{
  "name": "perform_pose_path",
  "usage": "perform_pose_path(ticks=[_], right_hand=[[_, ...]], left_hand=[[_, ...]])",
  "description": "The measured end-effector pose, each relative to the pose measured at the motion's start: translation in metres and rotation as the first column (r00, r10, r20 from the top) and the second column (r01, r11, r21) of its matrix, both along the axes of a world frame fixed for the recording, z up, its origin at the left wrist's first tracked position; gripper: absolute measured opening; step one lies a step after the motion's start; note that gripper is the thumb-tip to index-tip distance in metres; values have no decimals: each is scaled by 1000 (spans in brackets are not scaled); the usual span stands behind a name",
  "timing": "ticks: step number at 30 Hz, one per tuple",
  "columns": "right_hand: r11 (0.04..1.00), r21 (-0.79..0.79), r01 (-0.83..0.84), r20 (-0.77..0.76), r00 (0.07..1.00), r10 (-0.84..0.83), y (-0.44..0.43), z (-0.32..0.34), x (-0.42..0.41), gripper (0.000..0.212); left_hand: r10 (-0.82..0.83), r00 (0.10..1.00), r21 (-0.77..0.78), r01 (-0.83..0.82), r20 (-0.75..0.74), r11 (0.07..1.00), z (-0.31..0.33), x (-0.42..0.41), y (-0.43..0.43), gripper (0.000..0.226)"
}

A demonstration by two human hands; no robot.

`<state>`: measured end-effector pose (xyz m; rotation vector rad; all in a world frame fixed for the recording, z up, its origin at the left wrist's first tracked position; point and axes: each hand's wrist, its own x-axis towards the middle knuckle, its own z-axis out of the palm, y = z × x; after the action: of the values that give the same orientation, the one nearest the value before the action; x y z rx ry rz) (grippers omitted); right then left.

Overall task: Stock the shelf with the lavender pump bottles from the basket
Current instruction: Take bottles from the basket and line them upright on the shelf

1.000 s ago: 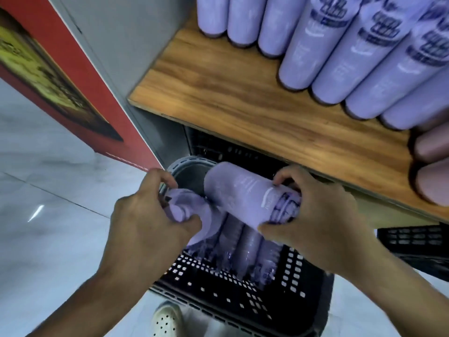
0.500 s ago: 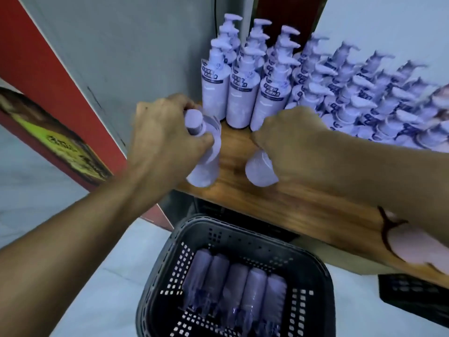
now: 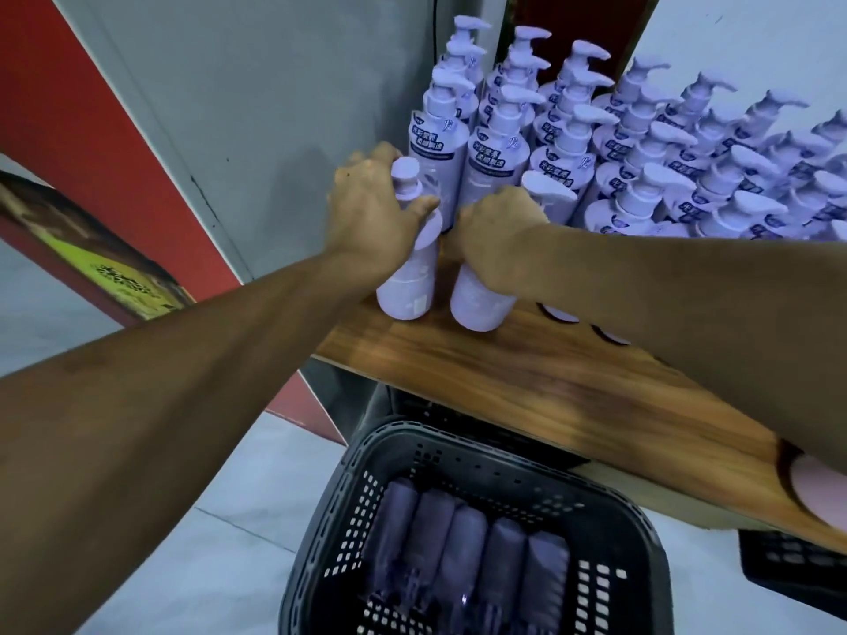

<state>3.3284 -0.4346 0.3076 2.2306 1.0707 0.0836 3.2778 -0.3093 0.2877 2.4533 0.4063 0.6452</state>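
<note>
My left hand (image 3: 373,213) grips the neck of a lavender pump bottle (image 3: 408,281) standing on the wooden shelf (image 3: 550,382) near its left front corner. Just to its right, my right hand (image 3: 495,236) wraps around a second lavender bottle (image 3: 479,300), also upright on the shelf. Behind them stand several rows of stocked lavender pump bottles (image 3: 495,148). Below the shelf, a black perforated basket (image 3: 343,488) on the floor holds several more lavender bottles (image 3: 463,556) lying side by side.
A grey side panel (image 3: 275,107) walls the shelf's left end, with a red panel (image 3: 91,130) beyond it. Pale pink bottles (image 3: 820,492) stand at the shelf's right front. Another black crate (image 3: 793,566) sits under the shelf at the right. The floor is light tile.
Both hands lifted a bottle each out of the basket and up to the shelf; the two bottles now stand upright closer to the stocked rows.
</note>
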Motion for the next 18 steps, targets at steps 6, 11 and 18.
perform_pose_path(ticks=[6, 11, 18], right_hand=[[991, -120, -56, -18, 998, 54, 12, 4, -2, 44], [988, -14, -154, 8, 988, 154, -8, 22, -8, 44], [834, 551, 42, -280, 950, 137, -85, -45, -107, 22]], left_hand=[[-45, 995, -122, 57, 92, 991, -12, -4, 5, 49], [-12, 992, -224, 39, 122, 974, -17, -11, 2, 66], [216, 967, -445, -135, 136, 885, -55, -62, -20, 70]])
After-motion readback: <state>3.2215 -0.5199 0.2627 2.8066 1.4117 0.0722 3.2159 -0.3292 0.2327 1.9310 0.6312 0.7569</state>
